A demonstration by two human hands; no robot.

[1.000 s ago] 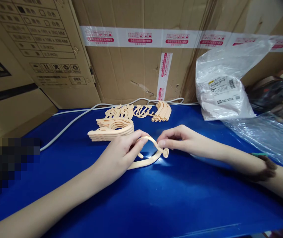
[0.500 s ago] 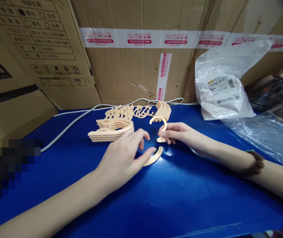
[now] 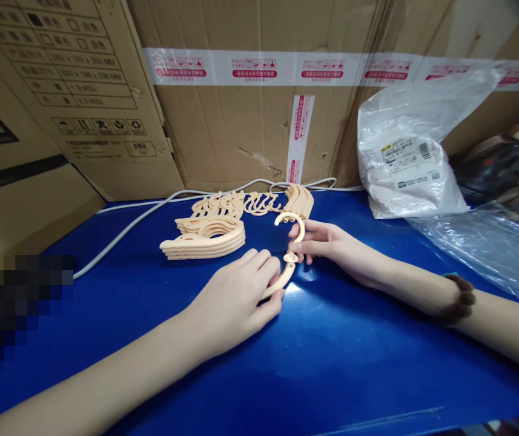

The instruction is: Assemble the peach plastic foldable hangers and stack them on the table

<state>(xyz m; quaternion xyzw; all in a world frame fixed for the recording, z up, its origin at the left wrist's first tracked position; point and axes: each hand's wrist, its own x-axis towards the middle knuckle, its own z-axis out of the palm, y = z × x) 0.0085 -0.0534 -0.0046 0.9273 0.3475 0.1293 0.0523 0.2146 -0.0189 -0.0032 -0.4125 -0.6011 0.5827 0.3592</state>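
Between its thumb and fingers, my right hand point(image 3: 320, 242) pinches a cream plastic hanger hook point(image 3: 301, 227), its curve upward and its round base low. My left hand point(image 3: 241, 297) is closed on a curved cream hanger arm point(image 3: 283, 280), whose far end shows beyond the fingers. That end meets or overlaps the hook's base; I cannot tell whether they are joined. Behind my left hand lies a stack of cream hanger pieces point(image 3: 204, 247). Farther back are a row of small hooks point(image 3: 259, 203) and a pile of curved arms point(image 3: 299, 201).
A blue table point(image 3: 332, 363) carries everything. Cardboard boxes point(image 3: 241, 133) wall off the back and left. A white cable point(image 3: 127, 233) runs behind the pieces. At the right stand a labelled plastic bag point(image 3: 409, 163) and a flat clear bag point(image 3: 486, 248).
My left hand has closed on the curved arm and lifted or turned it toward the hook. My right hand has shifted slightly, keeping its pinch on the hook.
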